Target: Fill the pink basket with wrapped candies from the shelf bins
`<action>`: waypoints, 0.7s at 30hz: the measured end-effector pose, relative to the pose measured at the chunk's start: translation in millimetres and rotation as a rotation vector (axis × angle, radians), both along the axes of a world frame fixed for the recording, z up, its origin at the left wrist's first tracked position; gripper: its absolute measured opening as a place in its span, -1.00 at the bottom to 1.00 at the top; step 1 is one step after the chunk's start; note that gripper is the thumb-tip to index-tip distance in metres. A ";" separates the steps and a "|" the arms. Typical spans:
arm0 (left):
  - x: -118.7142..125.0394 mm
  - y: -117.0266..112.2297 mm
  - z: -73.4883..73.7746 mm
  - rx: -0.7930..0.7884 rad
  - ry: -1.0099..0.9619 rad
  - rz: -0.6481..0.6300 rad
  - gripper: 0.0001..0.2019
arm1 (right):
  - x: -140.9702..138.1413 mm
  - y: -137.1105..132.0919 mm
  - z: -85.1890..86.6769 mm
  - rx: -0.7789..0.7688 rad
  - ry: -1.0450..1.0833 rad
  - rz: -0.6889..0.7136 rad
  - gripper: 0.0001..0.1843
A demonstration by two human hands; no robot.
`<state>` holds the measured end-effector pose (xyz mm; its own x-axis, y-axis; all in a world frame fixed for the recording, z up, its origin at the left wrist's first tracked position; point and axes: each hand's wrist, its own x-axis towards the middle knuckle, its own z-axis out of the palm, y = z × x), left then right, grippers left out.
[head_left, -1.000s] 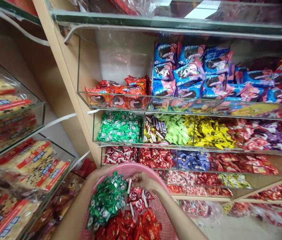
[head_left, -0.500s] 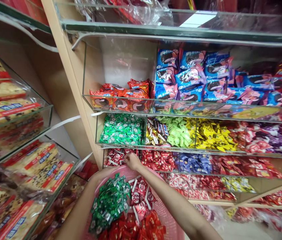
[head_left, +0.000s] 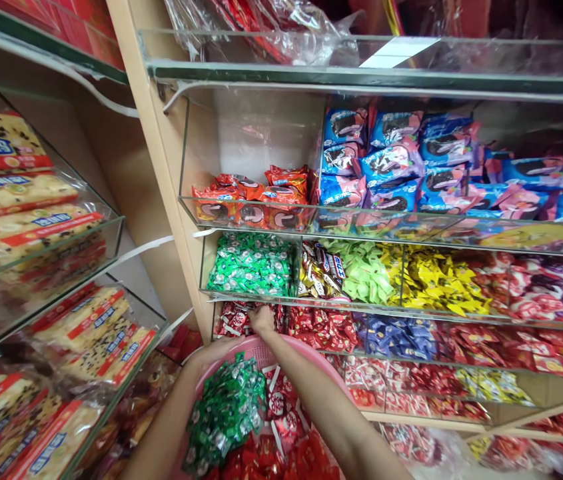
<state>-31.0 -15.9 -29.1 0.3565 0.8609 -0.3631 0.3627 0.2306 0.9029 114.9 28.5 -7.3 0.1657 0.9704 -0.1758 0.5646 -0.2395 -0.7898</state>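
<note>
A pink plastic basket (head_left: 328, 360) is in front of me, with my left hand (head_left: 217, 349) closed on its far-left rim. Inside lie green-wrapped candies (head_left: 226, 413), red-and-white lollipops (head_left: 277, 403) with white sticks, and a heap of red-wrapped candies (head_left: 281, 463). Past the basket's far rim, my right hand (head_left: 263, 321) reaches into a low shelf compartment of red-wrapped lollipops (head_left: 231, 319). Its fingers are curled down among the wrappers; what they hold, if anything, is hidden.
Green candies (head_left: 254, 263) fill the compartment above my right hand, behind a glass front edge (head_left: 261, 298). Red candies (head_left: 322, 327) and blue candies (head_left: 398, 337) sit to the right. A wooden upright (head_left: 161, 167) and shelves of packaged bread (head_left: 81, 327) stand left.
My right hand has gone slightly deeper into the lollipop compartment, its fingers now lower among the wrappers. The view has shifted, so the shelves appear a little further right and lower. My left hand stays on the rim.
</note>
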 end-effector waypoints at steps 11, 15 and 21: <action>1.5 -1.1 0.9 0.001 -0.039 -0.009 -0.44 | 15.9 -17.2 7.5 0.149 0.538 0.074 -0.76; 3.4 -4.5 6.8 -0.023 -0.042 -0.020 -0.48 | 46.8 -40.6 18.4 0.166 0.658 0.147 -0.68; 3.4 -3.3 5.7 -0.049 -0.041 0.004 -0.42 | 89.5 -72.6 22.6 -0.011 0.734 0.488 -0.60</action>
